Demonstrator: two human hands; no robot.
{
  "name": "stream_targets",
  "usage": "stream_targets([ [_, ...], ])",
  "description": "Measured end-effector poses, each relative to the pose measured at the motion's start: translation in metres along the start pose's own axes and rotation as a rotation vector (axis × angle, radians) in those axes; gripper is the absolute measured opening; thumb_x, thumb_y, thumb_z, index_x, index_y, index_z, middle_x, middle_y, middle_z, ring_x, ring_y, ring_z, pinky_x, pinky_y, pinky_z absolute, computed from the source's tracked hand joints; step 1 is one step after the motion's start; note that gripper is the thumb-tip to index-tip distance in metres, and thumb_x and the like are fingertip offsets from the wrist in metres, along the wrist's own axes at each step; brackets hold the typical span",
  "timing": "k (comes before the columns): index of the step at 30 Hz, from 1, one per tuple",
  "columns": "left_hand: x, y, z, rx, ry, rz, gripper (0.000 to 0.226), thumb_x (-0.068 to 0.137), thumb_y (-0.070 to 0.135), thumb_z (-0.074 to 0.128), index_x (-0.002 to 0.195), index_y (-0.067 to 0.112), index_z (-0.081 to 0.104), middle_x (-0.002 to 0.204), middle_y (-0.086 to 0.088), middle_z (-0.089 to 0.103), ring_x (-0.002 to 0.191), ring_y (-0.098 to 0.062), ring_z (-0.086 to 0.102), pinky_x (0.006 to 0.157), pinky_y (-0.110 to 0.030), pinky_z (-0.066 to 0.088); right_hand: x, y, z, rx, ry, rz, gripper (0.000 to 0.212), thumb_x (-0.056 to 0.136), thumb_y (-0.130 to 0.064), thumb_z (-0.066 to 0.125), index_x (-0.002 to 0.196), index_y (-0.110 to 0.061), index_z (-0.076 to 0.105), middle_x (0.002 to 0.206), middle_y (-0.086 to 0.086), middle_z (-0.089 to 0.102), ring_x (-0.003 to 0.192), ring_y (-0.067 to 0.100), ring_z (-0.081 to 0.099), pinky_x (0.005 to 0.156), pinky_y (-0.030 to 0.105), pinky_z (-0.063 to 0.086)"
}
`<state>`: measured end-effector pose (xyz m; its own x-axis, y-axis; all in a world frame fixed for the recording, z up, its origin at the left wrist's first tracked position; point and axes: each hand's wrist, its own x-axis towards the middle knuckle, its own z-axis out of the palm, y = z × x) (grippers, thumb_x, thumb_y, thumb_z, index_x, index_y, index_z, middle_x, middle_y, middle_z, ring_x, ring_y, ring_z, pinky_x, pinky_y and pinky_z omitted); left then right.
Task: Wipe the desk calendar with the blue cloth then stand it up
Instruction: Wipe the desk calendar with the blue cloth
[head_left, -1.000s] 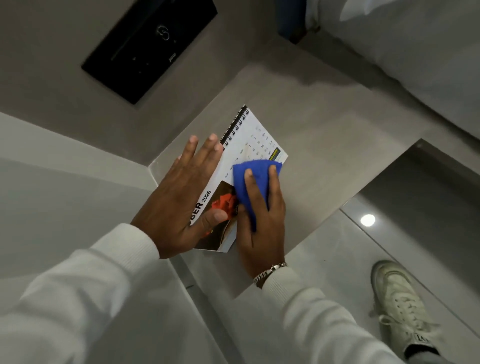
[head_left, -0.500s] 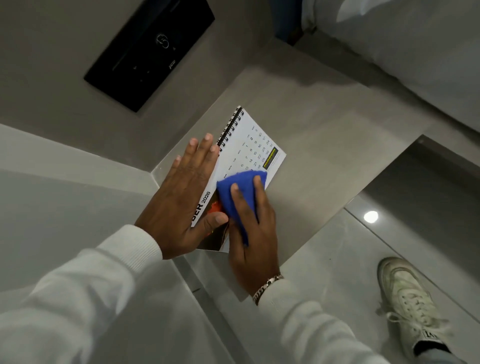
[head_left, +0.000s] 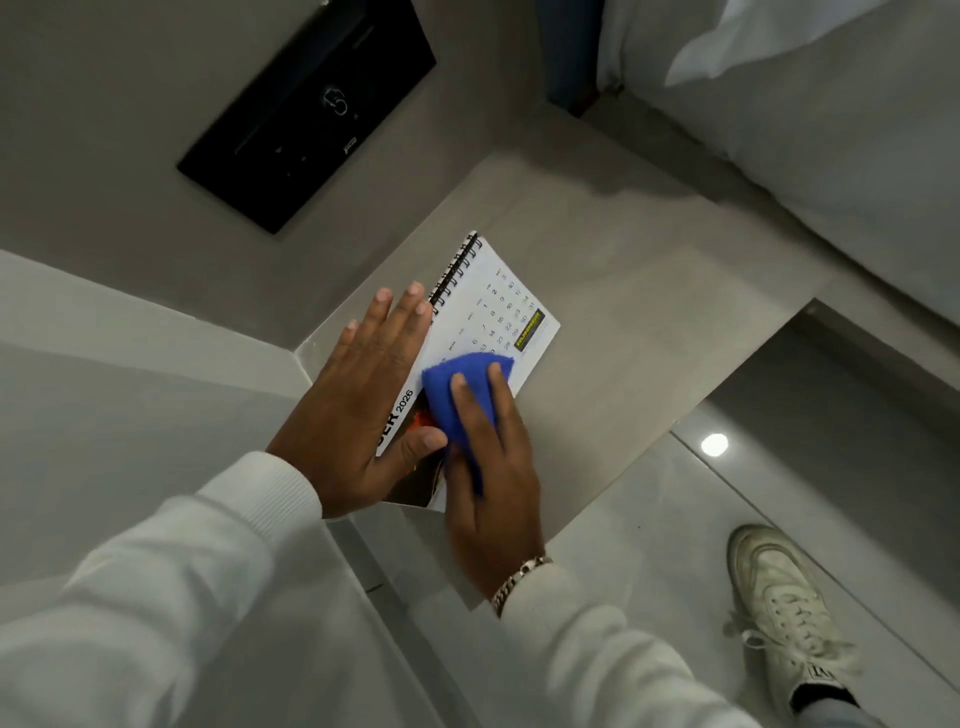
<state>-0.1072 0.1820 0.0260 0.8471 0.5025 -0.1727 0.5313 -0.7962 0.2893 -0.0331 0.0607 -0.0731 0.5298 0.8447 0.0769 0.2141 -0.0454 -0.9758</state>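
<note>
The left hand is laid flat, fingers spread, on the desk calendar, which is lying on the grey ledge. The blue cloth is pressed onto the page under the right hand, beside the left thumb. A black wall panel is mounted beyond; a white shoe is seen on the floor.

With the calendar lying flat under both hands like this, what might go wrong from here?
1. The desk calendar lies close to the shelf edge; a wipe by the right hand toward that edge could push it off.
2. The left hand covers part of the page, so the blue cloth may miss that area.
</note>
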Motion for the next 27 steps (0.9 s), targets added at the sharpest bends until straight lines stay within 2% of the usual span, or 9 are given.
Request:
stream_targets([
  [3, 0.0, 0.0, -0.001, 0.011, -0.017, -0.003, 0.088, 0.088, 0.069, 0.026, 0.152, 0.016, -0.003, 0.164, -0.007, 0.0, 0.151, -0.021, -0.004, 0.121, -0.053, 0.01, 0.038, -0.011, -0.008, -0.004, 0.108, 0.009, 0.058, 0.099, -0.02, 0.044, 0.147, -0.042, 0.02, 0.163, -0.003, 0.013, 0.146, 0.004, 0.013, 0.118, 0.031, 0.024],
  [6, -0.002, 0.003, 0.001, 0.009, -0.017, 0.0, 0.087, 0.088, 0.07, 0.027, 0.152, 0.02, -0.005, 0.164, -0.004, -0.002, 0.151, -0.019, -0.006, 0.121, -0.047, 0.006, 0.07, -0.008, -0.025, -0.032, 0.176, 0.15, 0.057, 0.099, -0.012, 0.044, 0.145, -0.038, 0.021, 0.163, 0.006, 0.017, 0.143, 0.019, 0.029, 0.114, 0.038, 0.037],
  [8, -0.001, 0.004, 0.002, 0.016, -0.018, -0.002, 0.086, 0.088, 0.07, 0.027, 0.152, 0.023, -0.006, 0.164, -0.002, -0.002, 0.151, -0.02, -0.005, 0.121, -0.048, 0.007, 0.07, -0.004, -0.03, -0.067, 0.176, 0.243, 0.056, 0.099, -0.008, 0.044, 0.148, -0.027, 0.025, 0.162, 0.011, 0.02, 0.141, 0.026, 0.034, 0.111, 0.017, 0.036],
  [10, -0.001, 0.004, 0.003, 0.035, -0.021, -0.003, 0.085, 0.088, 0.069, 0.028, 0.152, 0.023, -0.005, 0.164, -0.003, -0.001, 0.151, -0.021, -0.004, 0.121, -0.049, 0.009, 0.055, -0.005, -0.03, -0.06, 0.145, 0.298, 0.058, 0.094, 0.001, 0.048, 0.147, -0.016, 0.032, 0.158, 0.015, 0.029, 0.141, 0.027, 0.034, 0.102, -0.007, 0.016],
  [11, -0.001, 0.004, 0.002, 0.042, -0.024, -0.005, 0.086, 0.088, 0.068, 0.03, 0.152, 0.022, -0.004, 0.164, -0.004, 0.0, 0.151, -0.021, -0.004, 0.121, -0.05, 0.01, 0.045, -0.008, -0.029, -0.035, 0.116, 0.318, 0.059, 0.091, 0.005, 0.05, 0.145, -0.014, 0.036, 0.156, 0.015, 0.034, 0.142, 0.028, 0.035, 0.104, -0.006, 0.014],
  [13, -0.002, 0.005, 0.001, 0.048, -0.035, -0.009, 0.087, 0.089, 0.065, 0.032, 0.153, 0.018, -0.003, 0.165, -0.004, -0.001, 0.151, -0.022, -0.003, 0.121, -0.051, 0.011, 0.025, -0.014, -0.031, 0.066, 0.039, 0.371, 0.064, 0.084, 0.013, 0.052, 0.141, -0.015, 0.045, 0.149, 0.011, 0.044, 0.14, 0.027, 0.041, 0.117, 0.019, 0.027],
  [15, -0.002, 0.008, -0.001, 0.065, -0.046, -0.021, 0.085, 0.09, 0.065, 0.03, 0.153, 0.017, -0.002, 0.165, -0.005, 0.0, 0.151, -0.023, -0.002, 0.12, -0.053, 0.015, 0.009, -0.027, -0.041, 0.188, -0.085, 0.442, 0.065, 0.081, 0.016, 0.051, 0.136, -0.02, 0.05, 0.142, 0.002, 0.05, 0.133, 0.022, 0.048, 0.114, 0.038, 0.038],
  [21, -0.001, 0.021, -0.007, 0.171, -0.113, -0.05, 0.079, 0.093, 0.062, 0.025, 0.153, 0.017, 0.0, 0.165, -0.005, 0.005, 0.151, -0.025, 0.001, 0.118, -0.056, 0.022, 0.026, -0.041, -0.111, 0.212, -0.306, 0.487, 0.061, 0.084, 0.019, 0.049, 0.127, -0.023, 0.053, 0.137, -0.003, 0.053, 0.129, 0.019, 0.052, 0.108, 0.02, 0.04],
  [27, 0.001, 0.037, -0.01, 0.208, -0.089, -0.149, 0.072, 0.093, 0.058, 0.026, 0.153, 0.02, 0.01, 0.163, 0.001, 0.012, 0.151, -0.026, 0.007, 0.117, -0.054, 0.02, 0.115, -0.029, -0.193, -0.372, -0.365, 0.216, 0.059, 0.081, 0.01, 0.056, 0.136, -0.012, 0.053, 0.143, 0.017, 0.052, 0.122, 0.038, 0.057, 0.103, 0.031, 0.043],
])
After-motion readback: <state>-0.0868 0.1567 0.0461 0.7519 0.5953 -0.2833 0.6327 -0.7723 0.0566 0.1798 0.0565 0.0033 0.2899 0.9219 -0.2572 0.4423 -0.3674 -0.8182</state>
